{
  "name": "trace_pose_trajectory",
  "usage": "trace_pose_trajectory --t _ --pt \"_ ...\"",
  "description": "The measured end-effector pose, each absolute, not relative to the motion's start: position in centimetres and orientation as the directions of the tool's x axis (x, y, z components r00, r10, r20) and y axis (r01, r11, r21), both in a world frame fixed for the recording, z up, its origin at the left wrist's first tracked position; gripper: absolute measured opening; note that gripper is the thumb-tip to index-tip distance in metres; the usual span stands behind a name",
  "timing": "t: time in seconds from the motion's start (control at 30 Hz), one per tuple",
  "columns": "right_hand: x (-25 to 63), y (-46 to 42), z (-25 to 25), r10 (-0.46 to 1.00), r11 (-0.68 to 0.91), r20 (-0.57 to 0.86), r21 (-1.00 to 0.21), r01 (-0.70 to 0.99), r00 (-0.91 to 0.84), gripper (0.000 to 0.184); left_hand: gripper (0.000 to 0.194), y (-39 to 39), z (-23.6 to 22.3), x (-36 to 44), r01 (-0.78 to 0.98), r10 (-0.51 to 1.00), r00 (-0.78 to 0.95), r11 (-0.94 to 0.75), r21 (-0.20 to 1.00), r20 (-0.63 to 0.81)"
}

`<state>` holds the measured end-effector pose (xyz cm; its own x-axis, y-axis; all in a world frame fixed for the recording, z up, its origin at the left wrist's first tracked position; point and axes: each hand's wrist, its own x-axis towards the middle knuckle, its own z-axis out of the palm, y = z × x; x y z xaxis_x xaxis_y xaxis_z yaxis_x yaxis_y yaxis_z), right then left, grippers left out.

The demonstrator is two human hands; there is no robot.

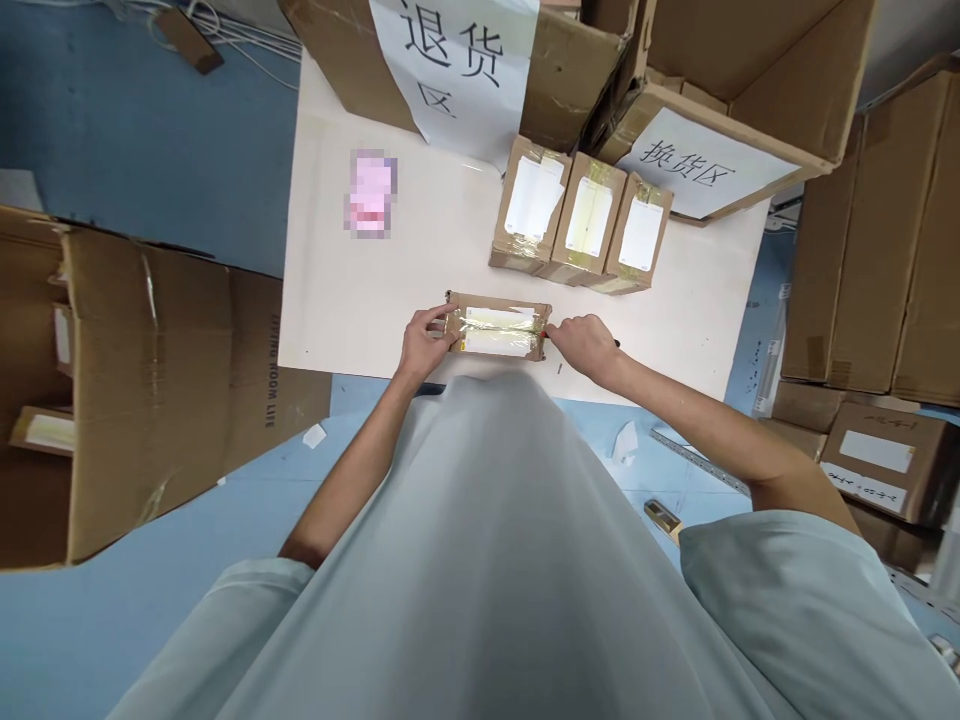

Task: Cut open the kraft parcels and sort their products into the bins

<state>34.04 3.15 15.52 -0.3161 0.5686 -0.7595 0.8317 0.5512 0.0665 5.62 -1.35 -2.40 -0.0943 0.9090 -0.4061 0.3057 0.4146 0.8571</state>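
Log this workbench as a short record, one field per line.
Left hand: the left hand grips the left end of a taped box
Right hand: the right hand, at the box's right end, is closed around a slim object, mostly hidden
Beyond the box: three taped boxes side by side, labels showing
Far side: two large cartons with paper signs
Table, left: a pink item, blurred out
Off the table: an open carton left, stacked cartons right
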Motion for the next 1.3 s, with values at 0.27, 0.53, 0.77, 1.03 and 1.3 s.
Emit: trace_pose_trajectory --t 0.27,0.53,0.77,1.03,1.3 --pt "34.5 3.0 14.5 0.54 0.558 -0.787 0.067 0.827 -0.3 0.04 0.058 -1.4 -2.2 5.9 0.306 0.909 -0.081 0.414 0.857 -0.409" --pt "38.8 2.0 12.1 0.585 0.504 -0.744 0.022 0.863 -0.323 0.044 0.054 -1.5 -2.1 6.1 0.348 0.92 -0.083 0.387 0.854 -0.383" --pt "38.9 -0.3 11.5 0.662 0.351 -0.709 0.006 0.937 -0.243 0.046 0.055 -1.6 -2.1 6.1 0.41 0.922 -0.086 0.378 0.83 -0.378" --pt "38.8 -5.7 12.7 0.809 -0.172 -0.587 -0.205 0.964 0.02 0.046 0.046 -0.9 -0.4 8.3 0.751 0.989 0.145 -0.103 0.652 -0.01" --pt "34.8 -7.3 11.1 0.768 -0.376 -0.626 -0.265 0.888 0.138 0.063 0.05 1.5 -1.9 14.8 0.482 0.651 0.757 -0.61 0.629 0.051"
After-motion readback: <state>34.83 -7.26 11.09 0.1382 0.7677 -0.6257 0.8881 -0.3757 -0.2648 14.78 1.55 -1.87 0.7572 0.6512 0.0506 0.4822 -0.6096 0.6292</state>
